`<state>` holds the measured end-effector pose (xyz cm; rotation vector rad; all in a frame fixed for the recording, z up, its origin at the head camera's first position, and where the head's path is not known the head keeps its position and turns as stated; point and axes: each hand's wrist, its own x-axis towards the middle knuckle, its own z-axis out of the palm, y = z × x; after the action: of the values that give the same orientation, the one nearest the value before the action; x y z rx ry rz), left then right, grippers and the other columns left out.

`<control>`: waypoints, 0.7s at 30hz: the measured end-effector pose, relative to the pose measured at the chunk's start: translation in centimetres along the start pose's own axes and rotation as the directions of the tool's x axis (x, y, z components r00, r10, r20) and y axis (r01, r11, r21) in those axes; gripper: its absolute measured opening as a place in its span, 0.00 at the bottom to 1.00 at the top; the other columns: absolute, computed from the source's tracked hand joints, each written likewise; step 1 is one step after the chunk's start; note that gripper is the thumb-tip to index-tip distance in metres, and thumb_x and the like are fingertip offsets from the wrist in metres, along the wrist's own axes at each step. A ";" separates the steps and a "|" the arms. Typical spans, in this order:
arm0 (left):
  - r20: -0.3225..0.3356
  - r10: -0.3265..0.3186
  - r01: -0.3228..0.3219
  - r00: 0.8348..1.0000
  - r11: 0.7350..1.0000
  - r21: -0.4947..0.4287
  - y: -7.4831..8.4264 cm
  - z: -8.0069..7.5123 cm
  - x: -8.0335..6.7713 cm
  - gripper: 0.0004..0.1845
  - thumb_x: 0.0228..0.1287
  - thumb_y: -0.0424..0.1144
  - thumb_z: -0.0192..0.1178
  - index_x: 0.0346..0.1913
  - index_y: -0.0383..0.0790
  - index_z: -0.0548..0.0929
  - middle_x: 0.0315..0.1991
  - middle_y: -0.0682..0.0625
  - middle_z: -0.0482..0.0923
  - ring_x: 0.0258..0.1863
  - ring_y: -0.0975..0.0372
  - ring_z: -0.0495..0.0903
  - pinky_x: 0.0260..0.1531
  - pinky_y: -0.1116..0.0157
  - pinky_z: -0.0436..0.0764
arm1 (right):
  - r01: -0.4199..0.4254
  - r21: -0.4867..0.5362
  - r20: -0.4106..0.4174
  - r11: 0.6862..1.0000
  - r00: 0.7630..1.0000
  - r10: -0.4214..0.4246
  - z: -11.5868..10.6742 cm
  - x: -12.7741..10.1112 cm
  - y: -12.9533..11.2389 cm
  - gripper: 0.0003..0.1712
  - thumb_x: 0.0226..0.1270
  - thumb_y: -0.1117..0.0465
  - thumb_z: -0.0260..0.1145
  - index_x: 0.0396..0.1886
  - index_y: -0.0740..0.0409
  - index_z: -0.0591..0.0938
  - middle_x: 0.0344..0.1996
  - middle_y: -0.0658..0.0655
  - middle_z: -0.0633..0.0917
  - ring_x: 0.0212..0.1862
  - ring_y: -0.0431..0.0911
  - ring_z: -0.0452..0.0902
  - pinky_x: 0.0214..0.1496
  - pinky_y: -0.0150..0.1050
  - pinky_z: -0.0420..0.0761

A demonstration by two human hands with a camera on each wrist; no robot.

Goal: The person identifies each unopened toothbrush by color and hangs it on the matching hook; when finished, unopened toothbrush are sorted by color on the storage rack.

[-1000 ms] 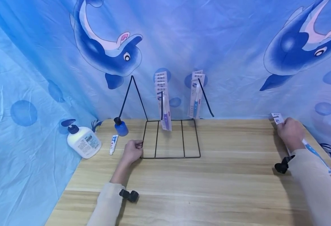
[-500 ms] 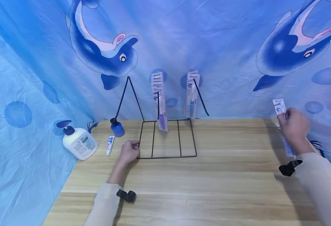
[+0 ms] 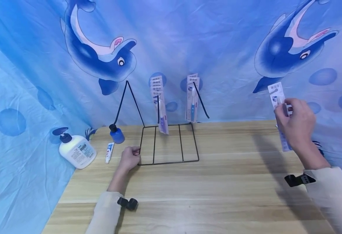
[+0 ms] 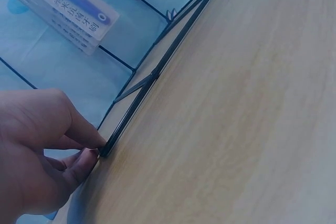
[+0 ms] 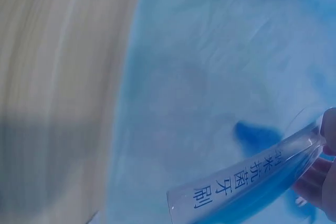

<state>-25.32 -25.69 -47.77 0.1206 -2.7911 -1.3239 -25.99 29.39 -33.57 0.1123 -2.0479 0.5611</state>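
At the left side of a black wire rack point(image 3: 168, 162), my left hand point(image 3: 130, 158) pinches its side wire near the front corner; the left wrist view shows thumb and fingertips at the bar's end point(image 4: 128, 114). Several packaged toothbrushes point(image 3: 162, 122) hang in a row on the rack's middle arm. Fewer packs, the front one with a blue-handled toothbrush point(image 3: 192, 104), hang on the right arm. Off to the right, my right hand point(image 3: 297, 122) holds another packaged toothbrush point(image 3: 275, 92) upright above the table. Its clear printed sleeve point(image 5: 231, 187) appears bent in the right wrist view.
Left of the rack stand a small blue bottle point(image 3: 117, 136) and a white pump bottle point(image 3: 78, 152), with a toothpaste tube point(image 3: 109, 152) lying between them. The rack's left arm point(image 3: 121, 102) bears no pack. A blue dolphin curtain point(image 3: 223, 48) backs the wooden table point(image 3: 217, 188).
My right hand has lifted the packaged toothbrush from the table's right side, raising it and bringing it slightly left. My left hand keeps its hold on the rack. The head view has shifted a little.
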 end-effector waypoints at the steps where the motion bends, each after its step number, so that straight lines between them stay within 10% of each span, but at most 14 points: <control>1: 0.001 -0.001 0.001 1.000 1.000 -0.003 0.0 0.0 0.0 0.26 0.53 0.20 0.53 0.58 0.22 0.77 0.43 0.36 0.80 0.43 0.50 0.79 0.46 0.56 0.80 | 0.011 0.014 -0.017 1.000 1.000 -0.011 -0.2 0.0 -0.9 0.17 0.65 0.63 0.64 0.45 0.74 0.82 0.37 0.75 0.83 0.33 0.66 0.78 0.32 0.35 0.62; 7: 0.001 -0.012 0.012 1.000 1.000 -0.012 0.0 0.0 -0.1 0.26 0.53 0.20 0.53 0.59 0.22 0.77 0.44 0.36 0.80 0.44 0.50 0.78 0.46 0.57 0.80 | 0.058 0.121 -0.084 0.991 0.995 -0.049 -1.1 -0.5 -6.1 0.14 0.62 0.67 0.66 0.42 0.75 0.83 0.37 0.74 0.83 0.34 0.66 0.81 0.39 0.10 0.58; 21: -0.006 -0.007 0.007 1.000 1.000 -0.019 -0.1 0.0 0.0 0.26 0.52 0.21 0.53 0.58 0.23 0.78 0.43 0.37 0.81 0.42 0.51 0.79 0.45 0.58 0.81 | 0.215 0.395 -0.169 0.893 0.973 -0.160 -0.1 -4.1 -13.8 0.17 0.59 0.58 0.65 0.35 0.71 0.85 0.33 0.66 0.85 0.26 0.54 0.79 0.37 0.16 0.73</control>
<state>-25.33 -25.76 -47.87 0.1336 -2.7750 -1.3490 -19.58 16.56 -32.19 0.5060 -1.7401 0.8480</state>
